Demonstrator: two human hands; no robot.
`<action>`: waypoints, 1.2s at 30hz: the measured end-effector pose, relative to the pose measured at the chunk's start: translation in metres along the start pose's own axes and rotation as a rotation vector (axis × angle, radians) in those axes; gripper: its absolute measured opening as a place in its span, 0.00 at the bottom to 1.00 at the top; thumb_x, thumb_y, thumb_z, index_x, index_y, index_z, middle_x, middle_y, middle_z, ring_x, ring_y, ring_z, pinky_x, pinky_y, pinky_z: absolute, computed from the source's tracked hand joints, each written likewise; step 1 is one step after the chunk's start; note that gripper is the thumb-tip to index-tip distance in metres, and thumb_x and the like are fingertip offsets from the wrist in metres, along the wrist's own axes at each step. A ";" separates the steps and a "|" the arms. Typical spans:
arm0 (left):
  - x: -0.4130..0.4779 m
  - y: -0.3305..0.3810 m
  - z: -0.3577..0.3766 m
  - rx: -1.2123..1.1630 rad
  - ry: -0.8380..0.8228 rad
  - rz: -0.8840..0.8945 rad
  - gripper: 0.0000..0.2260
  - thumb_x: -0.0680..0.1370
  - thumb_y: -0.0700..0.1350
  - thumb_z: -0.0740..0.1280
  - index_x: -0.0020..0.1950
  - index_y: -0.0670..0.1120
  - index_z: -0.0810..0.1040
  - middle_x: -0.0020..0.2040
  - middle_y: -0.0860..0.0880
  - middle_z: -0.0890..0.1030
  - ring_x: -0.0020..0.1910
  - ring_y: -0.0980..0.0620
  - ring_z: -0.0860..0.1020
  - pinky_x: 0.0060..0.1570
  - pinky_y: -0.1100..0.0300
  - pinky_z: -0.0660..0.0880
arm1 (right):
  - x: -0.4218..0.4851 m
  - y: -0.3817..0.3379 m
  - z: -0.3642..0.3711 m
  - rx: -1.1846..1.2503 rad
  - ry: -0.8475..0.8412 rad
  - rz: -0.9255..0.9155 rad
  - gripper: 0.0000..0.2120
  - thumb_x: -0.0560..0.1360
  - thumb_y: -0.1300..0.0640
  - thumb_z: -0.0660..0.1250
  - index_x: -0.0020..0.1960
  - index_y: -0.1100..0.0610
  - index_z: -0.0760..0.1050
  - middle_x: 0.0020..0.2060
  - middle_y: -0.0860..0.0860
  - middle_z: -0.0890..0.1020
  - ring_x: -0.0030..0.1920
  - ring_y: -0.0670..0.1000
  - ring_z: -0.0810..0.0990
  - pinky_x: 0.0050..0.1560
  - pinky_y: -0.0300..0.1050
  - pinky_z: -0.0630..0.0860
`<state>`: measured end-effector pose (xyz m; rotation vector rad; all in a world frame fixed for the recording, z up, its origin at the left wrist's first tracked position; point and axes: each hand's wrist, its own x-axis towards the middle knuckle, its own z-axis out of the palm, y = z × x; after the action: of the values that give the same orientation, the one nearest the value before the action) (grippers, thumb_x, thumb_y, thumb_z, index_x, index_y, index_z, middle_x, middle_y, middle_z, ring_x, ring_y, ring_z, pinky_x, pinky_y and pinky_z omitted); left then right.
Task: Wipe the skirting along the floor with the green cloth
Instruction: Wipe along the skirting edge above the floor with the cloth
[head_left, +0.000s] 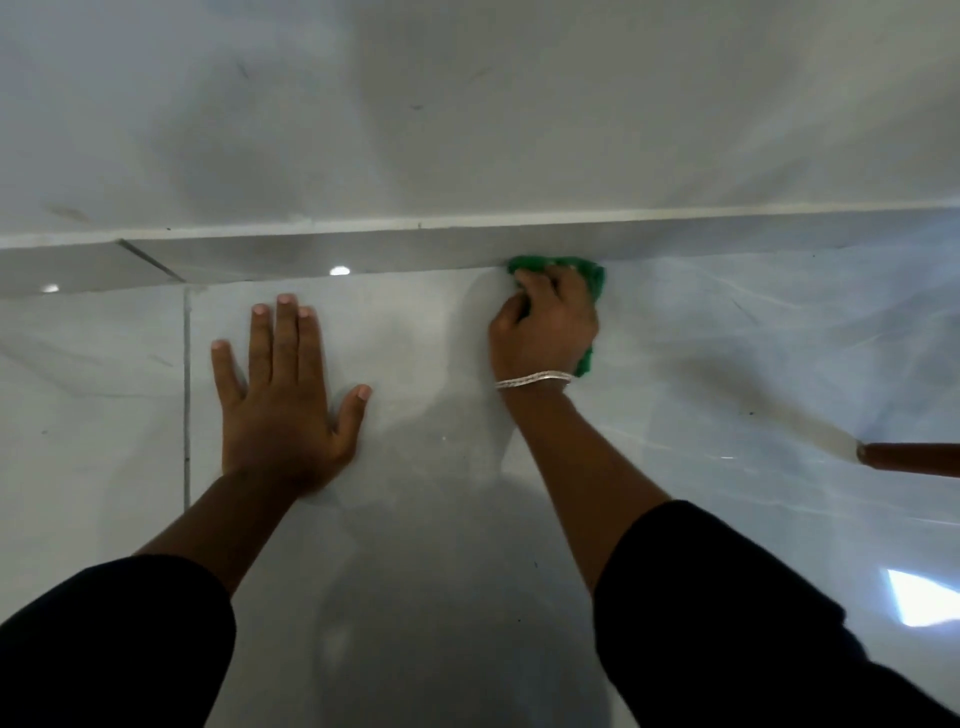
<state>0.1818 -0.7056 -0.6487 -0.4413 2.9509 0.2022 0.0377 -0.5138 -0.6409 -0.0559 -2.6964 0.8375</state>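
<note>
A glossy grey skirting (363, 254) runs left to right across the view, between the white wall above and the tiled floor below. My right hand (545, 327) is shut on the bunched green cloth (592, 275) and presses it against the foot of the skirting, where it meets the floor. Most of the cloth is hidden under the hand; green shows above the fingers and along the right side down to the wrist. My left hand (285, 395) lies flat on the floor tile with its fingers spread, well to the left of the cloth.
The shiny pale floor tiles (415, 519) have a grout line (187, 405) just left of my left hand. A brown wooden leg or handle (914, 457) comes in from the right edge, low on the floor. The white wall (467, 104) fills the upper part.
</note>
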 end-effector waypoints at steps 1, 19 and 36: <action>0.000 0.000 0.000 0.001 0.002 -0.002 0.41 0.76 0.66 0.48 0.81 0.41 0.46 0.82 0.41 0.46 0.81 0.41 0.44 0.76 0.34 0.45 | -0.009 -0.013 0.004 -0.003 -0.046 -0.030 0.17 0.64 0.58 0.59 0.45 0.59 0.84 0.46 0.59 0.84 0.51 0.63 0.82 0.50 0.60 0.78; 0.000 -0.003 -0.002 -0.015 -0.012 0.017 0.41 0.77 0.65 0.49 0.81 0.41 0.46 0.83 0.41 0.46 0.81 0.41 0.45 0.75 0.33 0.45 | 0.050 0.044 -0.045 -0.166 -0.182 -0.072 0.10 0.66 0.64 0.63 0.41 0.58 0.83 0.45 0.57 0.83 0.43 0.62 0.81 0.39 0.48 0.76; 0.001 -0.001 0.000 -0.082 0.000 0.001 0.40 0.76 0.63 0.49 0.80 0.39 0.50 0.82 0.40 0.49 0.81 0.41 0.47 0.74 0.34 0.42 | -0.020 -0.095 -0.010 -0.086 -0.523 -0.145 0.11 0.66 0.58 0.67 0.47 0.55 0.82 0.52 0.55 0.81 0.48 0.59 0.81 0.49 0.49 0.77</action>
<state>0.1808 -0.7068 -0.6486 -0.4511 2.9514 0.3249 0.0647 -0.5892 -0.5858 0.3865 -3.1674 0.7762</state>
